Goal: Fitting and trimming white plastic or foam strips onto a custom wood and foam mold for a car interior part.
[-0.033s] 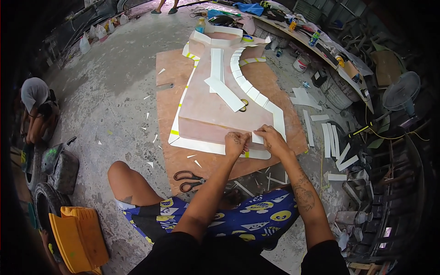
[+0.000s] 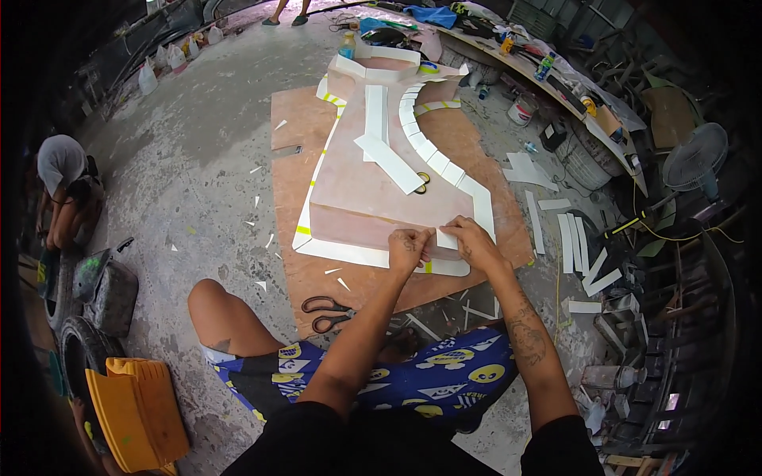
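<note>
A pinkish board form (image 2: pixel 349 178) edged with white strips and bits of yellow tape lies on a brown plywood sheet (image 2: pixel 298 190). At its near right corner my left hand (image 2: pixel 407 248) and my right hand (image 2: pixel 476 244) face each other, fingertips pinched. A short white strip (image 2: pixel 447 239) shows between them against the form's upright side, and the fingers of both are closed on it. Two long white strips lie on the form, one upright (image 2: pixel 376 111), one slanted (image 2: pixel 393 164). Beside the slanted one is a small yellow-and-black looped item (image 2: pixel 422 183). Black-handled scissors (image 2: pixel 324 314) lie near my legs.
Several cut white strips (image 2: pixel 566 242) lie on the floor at right. A fan (image 2: pixel 695 157) stands beyond them, and a cluttered bench (image 2: pixel 548 79) runs along the far right. A yellow container (image 2: pixel 136 412) is at near left; another person (image 2: pixel 63 186) crouches at far left.
</note>
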### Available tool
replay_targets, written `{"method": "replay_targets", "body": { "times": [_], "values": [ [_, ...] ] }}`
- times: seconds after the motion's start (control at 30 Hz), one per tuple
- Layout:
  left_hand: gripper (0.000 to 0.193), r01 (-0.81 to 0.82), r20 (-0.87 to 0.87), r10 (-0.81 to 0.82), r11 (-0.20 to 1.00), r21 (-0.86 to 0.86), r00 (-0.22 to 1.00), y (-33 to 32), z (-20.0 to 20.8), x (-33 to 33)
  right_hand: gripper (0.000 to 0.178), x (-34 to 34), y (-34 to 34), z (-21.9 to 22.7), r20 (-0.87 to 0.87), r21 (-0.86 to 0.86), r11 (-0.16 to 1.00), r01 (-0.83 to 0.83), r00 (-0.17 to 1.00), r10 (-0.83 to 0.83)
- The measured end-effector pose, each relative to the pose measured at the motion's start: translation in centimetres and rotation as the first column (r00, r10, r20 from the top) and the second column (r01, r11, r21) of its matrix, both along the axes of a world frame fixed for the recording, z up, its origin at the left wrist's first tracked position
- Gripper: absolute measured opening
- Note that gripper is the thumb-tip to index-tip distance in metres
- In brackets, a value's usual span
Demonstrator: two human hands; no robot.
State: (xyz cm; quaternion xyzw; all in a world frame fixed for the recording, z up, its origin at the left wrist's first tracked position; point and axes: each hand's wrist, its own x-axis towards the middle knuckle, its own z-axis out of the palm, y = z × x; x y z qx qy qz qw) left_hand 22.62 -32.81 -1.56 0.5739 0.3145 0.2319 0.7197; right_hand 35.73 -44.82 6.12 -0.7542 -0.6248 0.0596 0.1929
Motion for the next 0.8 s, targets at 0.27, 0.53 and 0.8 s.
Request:
{"method": "replay_targets", "body": {
  "times": [0.27, 0.53, 0.8],
  "values": [
    [0.027, -0.021, 0.072, -0.004, 0.939, 0.343, 0.997, 4.2, 1.6, -8.9, 0.023, -4.4, -7.2, -3.6, -0.875, 0.395, 0.436, 0.809, 0.475, -0.089],
    [0.034, 0.041, -0.048, 0.03, 0.203, 0.978, 0.998, 7.6, 5.1, -8.1, 0.031, -3.2, -1.9, -12.2, -0.876, 0.006, 0.605, 0.796, -0.288, 0.387],
    [0.041, 0.186, -0.171, -0.078, 0.269, 0.945, 0.982, 7.5, 4.2, -8.0, 0.033, -1.6, -2.0, -13.3, -0.935, 0.124, 0.541, 0.831, -0.084, 0.344]
  ]
}}
